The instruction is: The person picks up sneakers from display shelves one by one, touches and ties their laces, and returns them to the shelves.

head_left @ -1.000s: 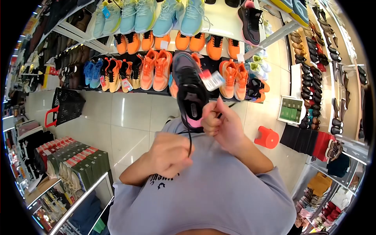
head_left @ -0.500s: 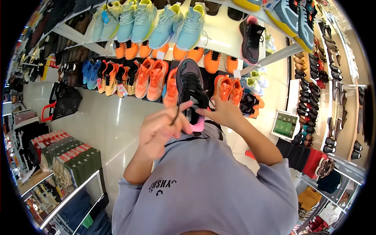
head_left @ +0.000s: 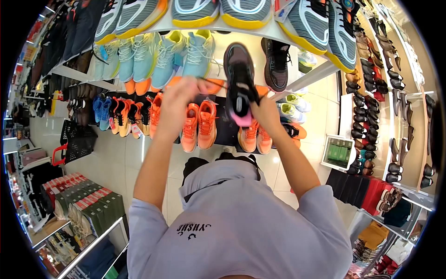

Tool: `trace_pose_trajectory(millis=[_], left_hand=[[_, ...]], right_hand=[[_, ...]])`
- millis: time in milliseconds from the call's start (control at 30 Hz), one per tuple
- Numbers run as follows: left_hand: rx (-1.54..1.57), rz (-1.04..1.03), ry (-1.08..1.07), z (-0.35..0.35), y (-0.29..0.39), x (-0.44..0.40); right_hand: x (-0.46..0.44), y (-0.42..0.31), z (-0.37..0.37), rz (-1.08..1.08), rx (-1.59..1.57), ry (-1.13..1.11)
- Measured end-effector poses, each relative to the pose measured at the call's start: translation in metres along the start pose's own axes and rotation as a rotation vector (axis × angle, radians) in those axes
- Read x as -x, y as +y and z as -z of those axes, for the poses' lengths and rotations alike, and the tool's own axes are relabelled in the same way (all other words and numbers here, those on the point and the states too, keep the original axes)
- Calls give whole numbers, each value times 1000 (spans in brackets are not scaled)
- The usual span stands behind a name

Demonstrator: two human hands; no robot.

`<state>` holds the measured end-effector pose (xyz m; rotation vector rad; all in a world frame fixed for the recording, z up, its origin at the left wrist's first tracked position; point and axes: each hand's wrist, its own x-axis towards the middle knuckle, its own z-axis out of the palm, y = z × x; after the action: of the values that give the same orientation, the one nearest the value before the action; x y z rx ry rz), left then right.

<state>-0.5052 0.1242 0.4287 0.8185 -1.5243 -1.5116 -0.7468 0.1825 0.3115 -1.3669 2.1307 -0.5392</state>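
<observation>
A dark grey and black sneaker (head_left: 239, 69) with a pink heel is raised in front of the shelf, its toe pointing away. My right hand (head_left: 265, 114) is closed on its side near the heel. My left hand (head_left: 182, 95), blurred by motion, is off to the left and apart from the shoe; a thin dark lace stretches between its fingers and the shoe. A similar dark sneaker (head_left: 277, 65) stands on the white shelf (head_left: 223, 43), right of the raised one. Light blue sneakers (head_left: 199, 55) line that shelf behind my left hand.
Grey sneakers with yellow soles (head_left: 246, 11) fill the upper shelf. Orange sneakers (head_left: 206, 123) stand lower down. A black basket (head_left: 78, 139) is on the floor at left, near stacked shoe boxes (head_left: 100, 200). A white-framed box (head_left: 338, 152) and shoe racks are at right.
Both hands and the sneaker have moved forward, toward the shelf. My left hand has swung away from the shoe to the left, drawing the lace out. The view has shifted.
</observation>
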Motion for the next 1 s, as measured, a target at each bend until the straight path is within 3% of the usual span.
trace_pose_trajectory(millis=[33,67,267,333,367,400,467,533,600,667,700,733,800,833,867,933,967,1000], left_hand=[[99,110,157,1,-8,-18],[92,115,156,8,-20,-36],[-100,351,302,39,-97,-98],[-634,339,243,43,-119,-103],[-1000,-43,420,43,-150,-101],[-994,-43,403,34,-144,-98],[-1339,-285,429,2,-114,-91],[-1220,-278,312,-16,-113,-105],[-441,459,81,-30,-125,-133],[-413,459,99,-36,-159,-162],[-397,467,119,-41,-163,-169],[-385,462,120,-43,-167,-177],[-669,463,-61,-47,-173,-186],[-650,338,-18,-49,-177,-182],[-649,341,-24,-51,-180,-178],[-541,188,143,-54,-185,-168],[-543,190,138,-56,-186,-161],[-419,207,162,-58,-189,-155]], right_hand=[[-20,2,0,54,23,81],[-38,5,-3,105,44,161],[-103,6,0,38,135,128],[-107,3,12,-58,47,20],[-102,-5,27,-94,-27,-140],[-97,-9,37,-131,-107,-294],[-101,13,33,-165,-189,-223],[-105,28,32,73,-271,100],[-103,27,35,78,-219,168],[-122,33,25,347,-519,389],[-116,21,35,253,-419,330],[-118,18,34,315,-361,378],[-117,12,32,349,-250,459],[-114,13,31,343,-246,459],[-110,13,30,360,-137,527],[-106,12,29,396,82,659],[-104,11,28,390,81,660],[-102,10,27,241,-45,458]])
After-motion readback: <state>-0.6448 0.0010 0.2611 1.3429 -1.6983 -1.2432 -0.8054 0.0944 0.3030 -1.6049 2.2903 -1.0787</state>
